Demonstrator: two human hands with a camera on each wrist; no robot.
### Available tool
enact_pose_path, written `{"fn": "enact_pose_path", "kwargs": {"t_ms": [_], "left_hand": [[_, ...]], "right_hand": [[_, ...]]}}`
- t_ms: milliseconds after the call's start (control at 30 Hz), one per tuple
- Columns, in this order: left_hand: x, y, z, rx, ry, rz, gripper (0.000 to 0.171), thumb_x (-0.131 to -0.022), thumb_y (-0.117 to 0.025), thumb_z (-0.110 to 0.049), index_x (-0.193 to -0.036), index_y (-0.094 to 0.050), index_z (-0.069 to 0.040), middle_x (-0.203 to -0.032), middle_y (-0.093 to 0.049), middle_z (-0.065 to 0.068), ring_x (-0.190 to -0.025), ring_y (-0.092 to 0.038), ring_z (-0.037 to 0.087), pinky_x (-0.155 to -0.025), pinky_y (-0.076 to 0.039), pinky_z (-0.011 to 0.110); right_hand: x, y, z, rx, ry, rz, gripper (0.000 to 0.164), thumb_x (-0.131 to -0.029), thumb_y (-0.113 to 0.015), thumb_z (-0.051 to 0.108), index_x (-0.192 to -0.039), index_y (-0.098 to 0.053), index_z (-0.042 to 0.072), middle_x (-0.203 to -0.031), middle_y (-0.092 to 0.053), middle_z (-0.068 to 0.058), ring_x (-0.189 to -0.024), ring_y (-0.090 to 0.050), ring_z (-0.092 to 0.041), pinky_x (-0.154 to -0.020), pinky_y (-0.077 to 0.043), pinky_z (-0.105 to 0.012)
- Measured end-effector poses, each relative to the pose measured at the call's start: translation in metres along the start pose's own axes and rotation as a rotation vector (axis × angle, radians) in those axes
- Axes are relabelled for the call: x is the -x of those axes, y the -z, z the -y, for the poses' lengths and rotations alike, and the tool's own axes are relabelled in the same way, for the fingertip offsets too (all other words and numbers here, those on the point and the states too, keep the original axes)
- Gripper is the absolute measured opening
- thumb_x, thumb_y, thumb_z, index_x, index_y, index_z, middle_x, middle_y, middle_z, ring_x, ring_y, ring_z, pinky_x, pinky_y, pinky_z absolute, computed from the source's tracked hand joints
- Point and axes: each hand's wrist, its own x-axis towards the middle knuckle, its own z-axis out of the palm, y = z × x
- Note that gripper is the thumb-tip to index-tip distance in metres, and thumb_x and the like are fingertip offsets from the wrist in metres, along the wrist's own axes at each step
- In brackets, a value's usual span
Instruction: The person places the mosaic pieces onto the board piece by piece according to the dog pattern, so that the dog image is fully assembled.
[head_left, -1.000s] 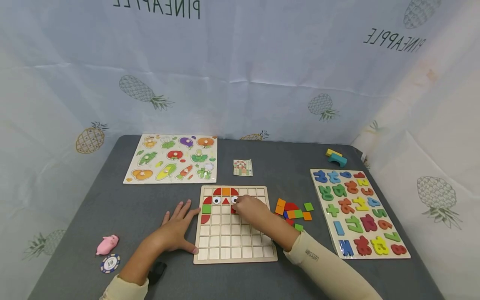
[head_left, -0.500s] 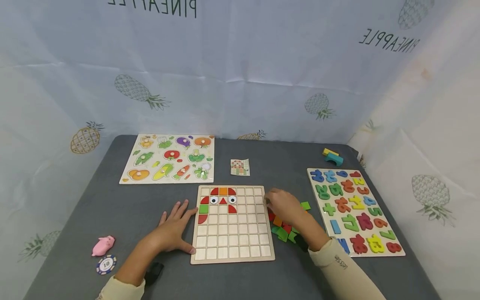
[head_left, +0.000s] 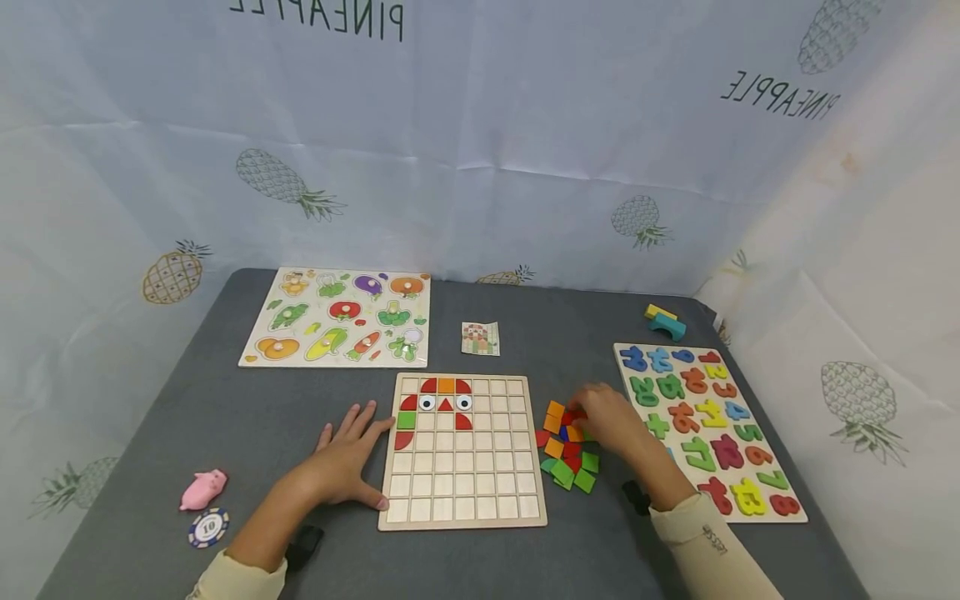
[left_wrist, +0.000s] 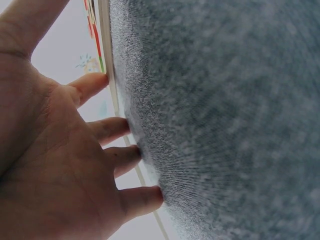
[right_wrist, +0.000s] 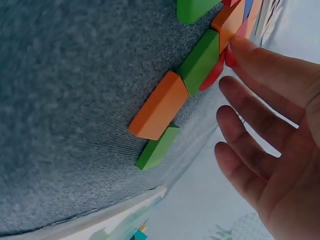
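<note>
A square wooden grid board [head_left: 487, 482] lies in the middle of the table. Set in its upper left cells are red quarter-circles, an orange square [head_left: 446, 386], a green square [head_left: 407, 420], a red triangle [head_left: 446, 405] and two eye pieces [head_left: 464, 402]. My left hand [head_left: 339, 468] spreads its fingers at the board's left edge, thumb and index fingertip against the frame. To the board's right, my right hand [head_left: 611, 422] reaches into a pile of coloured tiles [head_left: 561, 472]. Its thumb and index fingertips are at a red piece [right_wrist: 230, 56], the other fingers loosely extended.
A vegetable puzzle [head_left: 335, 317] lies at the back left, a small picture card [head_left: 480, 338] behind the board. A letter-and-number puzzle [head_left: 712, 433] stands close right of my right hand, with blocks [head_left: 666, 323] behind it. A pink pig [head_left: 203, 490] and a poker chip [head_left: 208, 527] lie left.
My right hand has left the eye piece on the board and moved right to the far side of the tile pile. My left hand keeps its place at the board's edge.
</note>
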Motion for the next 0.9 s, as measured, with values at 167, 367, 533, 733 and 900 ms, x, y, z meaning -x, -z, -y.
{"fn": "enact_pose_path", "kwargs": {"t_ms": [167, 367, 533, 733, 900], "left_hand": [[0.0, -0.001, 0.001, 0.003, 0.006, 0.01, 0.115, -0.043, -0.084, -0.052, -0.14, -0.032, -0.016, -0.15, -0.011, 0.017, -0.136, -0.004, 0.039, -0.099, -0.006, 0.066], [-0.001, -0.001, 0.002, 0.005, 0.009, 0.009, 0.115, -0.043, -0.085, -0.052, -0.14, -0.031, -0.017, -0.15, -0.011, 0.017, -0.136, -0.003, 0.039, -0.099, -0.006, 0.066], [-0.001, -0.001, 0.002, 0.002, 0.007, 0.005, 0.115, -0.044, -0.085, -0.051, -0.14, -0.031, -0.016, -0.15, -0.011, 0.018, -0.136, -0.003, 0.039, -0.099, -0.006, 0.066], [0.0, 0.002, 0.001, 0.006, -0.012, -0.004, 0.114, -0.045, -0.085, -0.051, -0.14, -0.032, -0.015, -0.149, -0.012, 0.019, -0.136, -0.004, 0.04, -0.099, -0.007, 0.066], [-0.001, 0.001, 0.002, -0.007, -0.001, 0.008, 0.114, -0.045, -0.084, -0.052, -0.14, -0.031, -0.017, -0.15, -0.011, 0.018, -0.136, -0.003, 0.039, -0.099, -0.007, 0.066]], "right_hand": [[-0.002, 0.001, 0.0, -0.05, -0.009, 0.016, 0.013, -0.075, -0.073, 0.015, -0.085, -0.065, 0.011, -0.078, -0.06, 0.002, -0.069, -0.049, -0.014, -0.066, -0.047, -0.03], [-0.002, 0.006, 0.012, -0.148, 0.096, -0.067, 0.014, -0.082, -0.065, 0.007, -0.095, -0.066, 0.011, -0.084, -0.061, 0.001, -0.07, -0.052, -0.01, -0.063, -0.047, -0.028], [-0.007, 0.004, 0.037, -0.385, 0.192, -0.005, 0.014, -0.087, -0.058, 0.008, -0.1, -0.061, 0.011, -0.086, -0.058, 0.003, -0.071, -0.051, -0.01, -0.062, -0.046, -0.025], [-0.014, -0.006, 0.072, -0.489, 0.263, 0.117, 0.024, -0.089, -0.051, 0.005, -0.112, -0.057, 0.01, -0.08, -0.052, 0.003, -0.063, -0.045, -0.011, -0.056, -0.04, -0.024], [-0.019, -0.016, 0.097, -0.479, 0.269, 0.145, 0.02, -0.088, -0.053, 0.008, -0.106, -0.058, 0.015, -0.076, -0.052, 0.006, -0.062, -0.045, -0.01, -0.057, -0.04, -0.022]]}}
